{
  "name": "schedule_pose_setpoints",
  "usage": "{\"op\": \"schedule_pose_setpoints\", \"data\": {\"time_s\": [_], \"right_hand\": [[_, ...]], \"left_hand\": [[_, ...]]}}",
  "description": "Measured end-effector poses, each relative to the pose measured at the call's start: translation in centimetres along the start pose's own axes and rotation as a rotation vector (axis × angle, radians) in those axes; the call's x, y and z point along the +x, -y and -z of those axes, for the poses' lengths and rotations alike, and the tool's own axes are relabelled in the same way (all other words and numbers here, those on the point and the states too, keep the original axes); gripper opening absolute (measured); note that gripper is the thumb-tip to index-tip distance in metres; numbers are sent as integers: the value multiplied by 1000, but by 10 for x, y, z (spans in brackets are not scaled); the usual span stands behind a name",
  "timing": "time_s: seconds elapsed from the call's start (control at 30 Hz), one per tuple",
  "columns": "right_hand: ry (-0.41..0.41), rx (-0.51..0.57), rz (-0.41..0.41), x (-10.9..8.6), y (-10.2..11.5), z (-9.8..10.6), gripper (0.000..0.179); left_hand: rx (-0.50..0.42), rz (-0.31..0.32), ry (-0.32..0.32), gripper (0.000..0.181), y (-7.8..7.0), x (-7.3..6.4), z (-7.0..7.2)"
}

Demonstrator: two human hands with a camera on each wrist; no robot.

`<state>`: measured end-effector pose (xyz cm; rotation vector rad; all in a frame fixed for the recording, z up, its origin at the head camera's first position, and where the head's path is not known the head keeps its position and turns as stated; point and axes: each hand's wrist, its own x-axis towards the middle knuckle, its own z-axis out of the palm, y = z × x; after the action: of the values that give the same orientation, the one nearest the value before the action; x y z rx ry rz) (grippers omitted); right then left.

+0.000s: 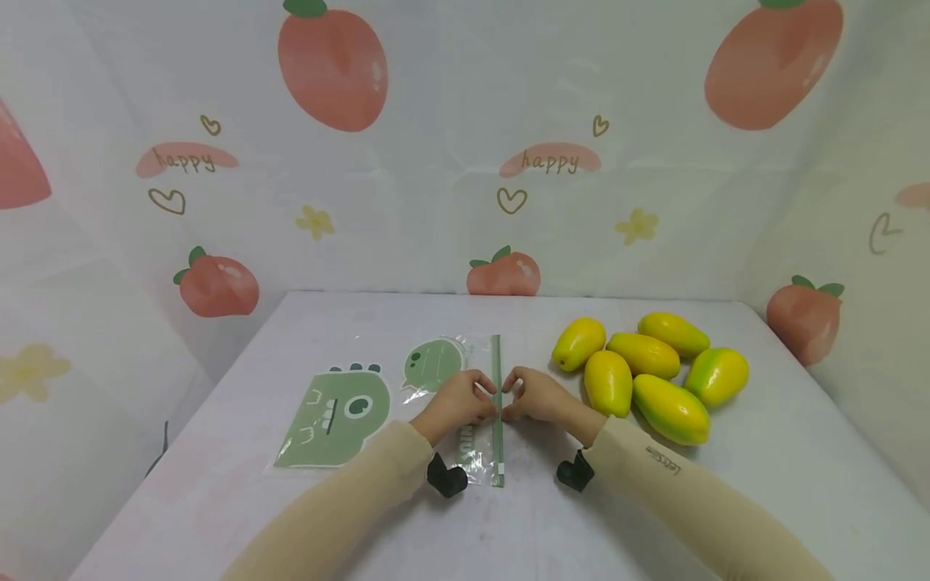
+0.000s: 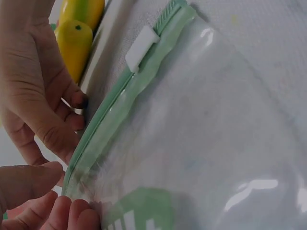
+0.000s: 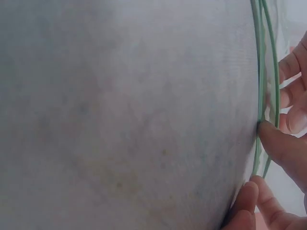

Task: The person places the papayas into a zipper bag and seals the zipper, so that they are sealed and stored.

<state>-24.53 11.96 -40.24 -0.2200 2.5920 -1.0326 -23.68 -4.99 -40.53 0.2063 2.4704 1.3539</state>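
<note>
A clear slider zip bag [image 1: 330,424] with green dinosaur prints lies flat on the table. Its green zip strip [image 1: 497,444] runs front to back along the right edge, and the white slider [image 2: 142,48] sits near the strip's near end. From the bag's side, my left hand [image 1: 458,401] pinches the edge at mid-strip. Facing it, my right hand [image 1: 541,395] grips the strip's outer side with thumb and fingertips. In the right wrist view two green bands [image 3: 274,72] stand slightly apart between the hands.
Several yellow-green mangoes [image 1: 672,409] are grouped at the right of the table, close beyond my right forearm. A fruit-patterned cloth [image 1: 436,202] hangs behind the table. Both wrists carry a small black mount [image 1: 446,478].
</note>
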Motion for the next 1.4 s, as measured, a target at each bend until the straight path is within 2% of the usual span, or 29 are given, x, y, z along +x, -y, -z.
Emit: {"op": "schedule_pose_setpoints", "data": {"time_s": [0.37, 0.73, 0.93, 1.03, 1.17, 1.3, 1.4], "right_hand": [[-15, -18, -12, 0, 2, -1, 36], [-11, -11, -22, 1, 1, -2, 35], [-7, 0, -18, 1, 1, -1, 36], [-10, -8, -10, 1, 1, -1, 37], [-13, -25, 4, 2, 2, -1, 38], [-7, -38, 11, 2, 4, 0, 40], [2, -41, -3, 3, 6, 0, 41]], "left_hand": [[-60, 74, -26, 24, 3, 8, -3], [43, 65, -77, 24, 0, 9, -7], [4, 83, -71, 15, -1, 10, -6], [-61, 62, -57, 24, 2, 12, -6], [-119, -1, -29, 35, 9, 13, -6], [-126, -78, -2, 26, 13, 13, -5], [-146, -111, 15, 17, 15, 13, -4]]}}
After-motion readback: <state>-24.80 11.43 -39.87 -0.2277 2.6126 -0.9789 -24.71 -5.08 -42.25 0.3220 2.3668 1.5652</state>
